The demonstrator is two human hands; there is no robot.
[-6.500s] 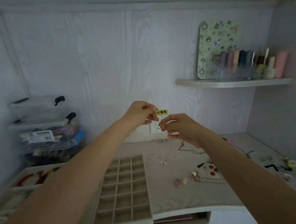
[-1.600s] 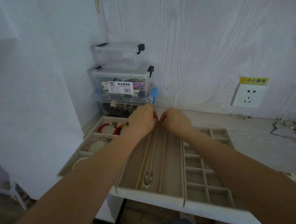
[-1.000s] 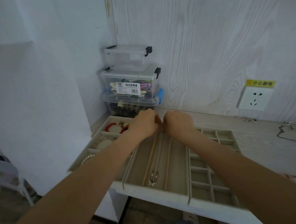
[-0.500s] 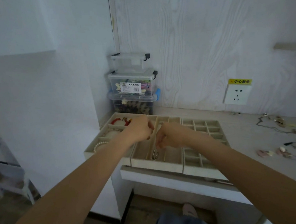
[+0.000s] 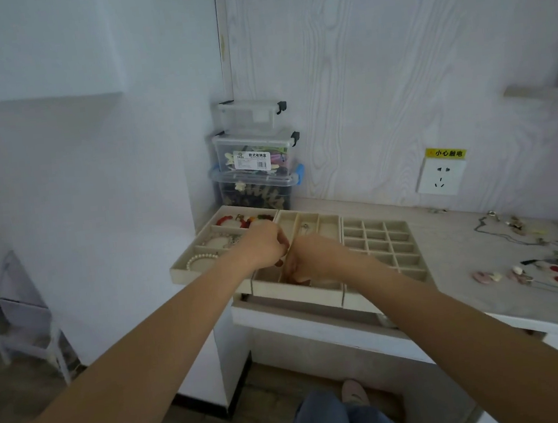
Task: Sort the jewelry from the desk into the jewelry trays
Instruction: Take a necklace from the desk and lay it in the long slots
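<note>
Head view is showing both hands down over the middle tray, the long-channel one. The left hand is curling into a loose fist, the right hand is folding in just beside it, and I cannot tell what either is holding; the fingertips are hidden. A necklace is lying in the centre channel, only its far end showing.

Progress looks partial. Bracelets and a pearl strand are sitting in the left tray, while the grid tray is looking unfilled. Plenty is waiting on the desk: a dark chain and a scatter of small pieces.

Trays are overhanging the desk's front edge, the left one jutting well past the corner. Open surface is lying between grid tray and scatter.
</note>
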